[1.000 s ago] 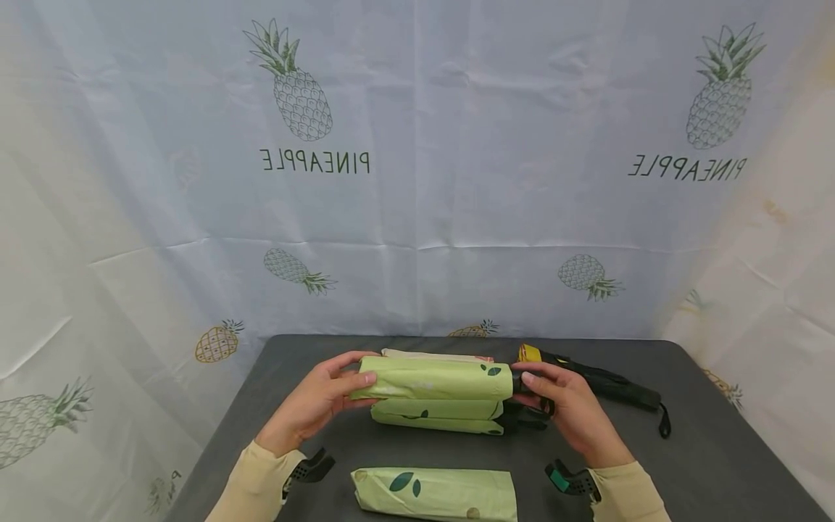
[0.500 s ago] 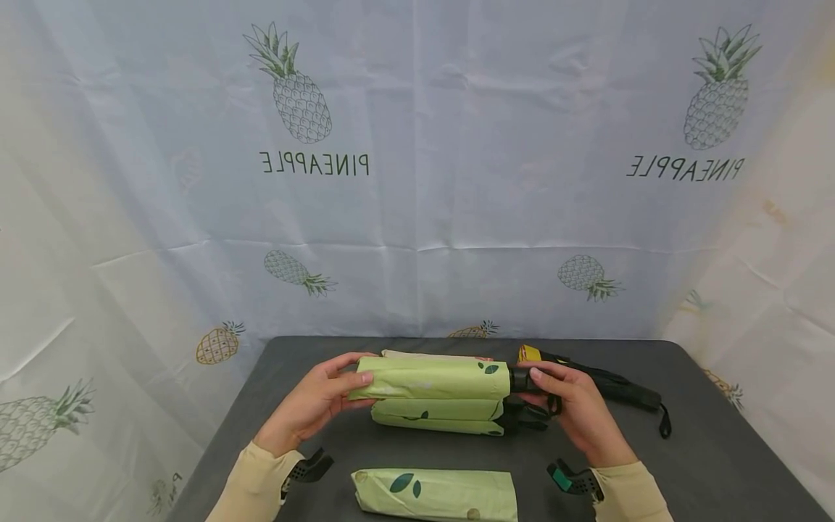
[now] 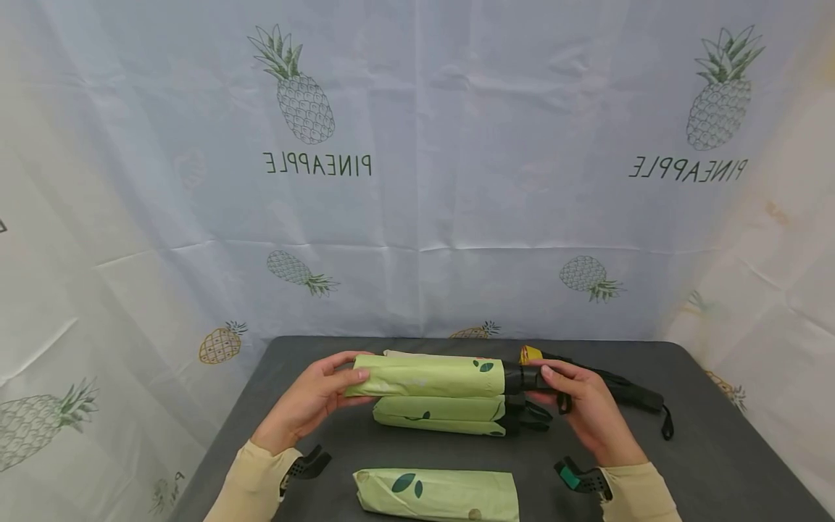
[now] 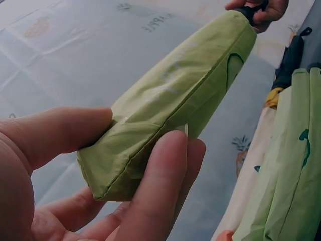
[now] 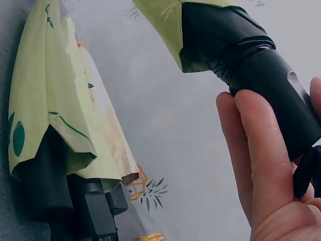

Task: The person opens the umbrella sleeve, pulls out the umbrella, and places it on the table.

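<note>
A folding umbrella, its black handle (image 3: 531,378) at the right, lies level in a light green leaf-printed sleeve (image 3: 427,375). The left hand (image 3: 313,399) pinches the sleeve's closed end between thumb and fingers; the left wrist view shows this end of the sleeve (image 4: 150,115) close up. At the other end the right hand (image 3: 590,409) holds the handle by thumb and fingers, with a wrist strap (image 3: 564,402) hanging beside them. In the right wrist view, gathered black cloth (image 5: 220,37) shows between the sleeve's mouth and the handle.
Behind and below lie green-sleeved umbrellas (image 3: 437,415) with black handles, beside a cream one (image 5: 108,108). A black umbrella with a yellow end (image 3: 626,388) lies at the back right. A pale green leaf-printed sleeve (image 3: 437,494) lies on the dark table (image 3: 704,449) in front.
The right hand has moved right with the handle, while the left hand and sleeve have shifted slightly left. More black shows between the sleeve's mouth and the right fingers.
</note>
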Available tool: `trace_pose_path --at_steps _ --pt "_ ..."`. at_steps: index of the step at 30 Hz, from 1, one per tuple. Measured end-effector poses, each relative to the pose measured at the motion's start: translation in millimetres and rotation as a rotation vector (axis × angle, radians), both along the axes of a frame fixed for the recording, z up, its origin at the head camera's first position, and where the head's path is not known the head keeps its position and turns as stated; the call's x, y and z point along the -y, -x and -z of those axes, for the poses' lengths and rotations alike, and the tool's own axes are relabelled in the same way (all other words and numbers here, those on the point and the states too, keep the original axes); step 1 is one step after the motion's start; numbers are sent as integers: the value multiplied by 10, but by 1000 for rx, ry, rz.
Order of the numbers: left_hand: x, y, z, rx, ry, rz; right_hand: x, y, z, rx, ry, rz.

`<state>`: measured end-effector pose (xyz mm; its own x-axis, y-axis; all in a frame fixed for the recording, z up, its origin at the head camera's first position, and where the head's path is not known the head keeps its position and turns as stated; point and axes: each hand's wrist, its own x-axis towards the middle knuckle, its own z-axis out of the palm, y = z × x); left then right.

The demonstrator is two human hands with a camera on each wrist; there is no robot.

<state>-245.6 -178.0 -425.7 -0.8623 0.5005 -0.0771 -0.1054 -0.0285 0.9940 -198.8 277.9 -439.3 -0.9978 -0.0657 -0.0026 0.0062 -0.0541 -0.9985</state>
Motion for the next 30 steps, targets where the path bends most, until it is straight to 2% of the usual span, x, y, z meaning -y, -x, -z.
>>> trace_pose_path --at_steps 8,16,30 --pt "6 10 20 -14 28 -9 -83 3 -19 15 15 -5" --pt "27 10 20 -29 57 -43 -212 27 14 19 54 -10" --pt "38 11 22 -26 69 -41 -331 24 15 -29 83 -24"
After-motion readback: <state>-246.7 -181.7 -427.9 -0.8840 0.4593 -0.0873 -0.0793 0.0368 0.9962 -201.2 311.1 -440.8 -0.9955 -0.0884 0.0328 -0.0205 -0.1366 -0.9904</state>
